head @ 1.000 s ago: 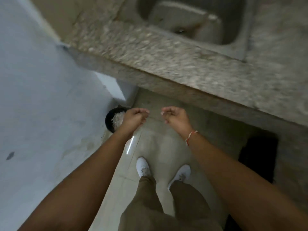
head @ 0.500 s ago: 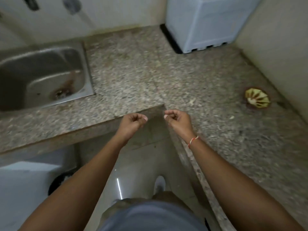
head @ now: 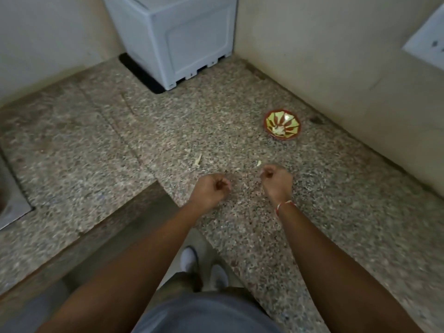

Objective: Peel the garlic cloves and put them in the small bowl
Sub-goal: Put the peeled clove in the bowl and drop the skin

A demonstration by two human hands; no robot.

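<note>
The small bowl point(head: 283, 124), red-rimmed with a yellow and red star pattern, sits on the speckled stone counter point(head: 168, 131) near the right wall. A few pale garlic pieces point(head: 278, 130) lie inside it. My left hand point(head: 211, 191) hovers over the counter's inner corner with its fingers curled into a fist. My right hand point(head: 276, 182), with a red and white thread at the wrist, is curled the same way a little to the right. Nothing shows in either fist. The bowl is ahead of my right hand, well apart from it.
Scraps of garlic skin point(head: 198, 161) and a small pale bit point(head: 258, 163) lie on the counter just ahead of my hands. A white appliance point(head: 182, 37) stands in the back corner. A sink edge point(head: 9, 203) shows at far left, a wall socket point(head: 427, 42) upper right.
My view has swung from the floor and sink round to the right part of the counter. Both fists moved over the counter, nearer the bowl, and stayed curled.
</note>
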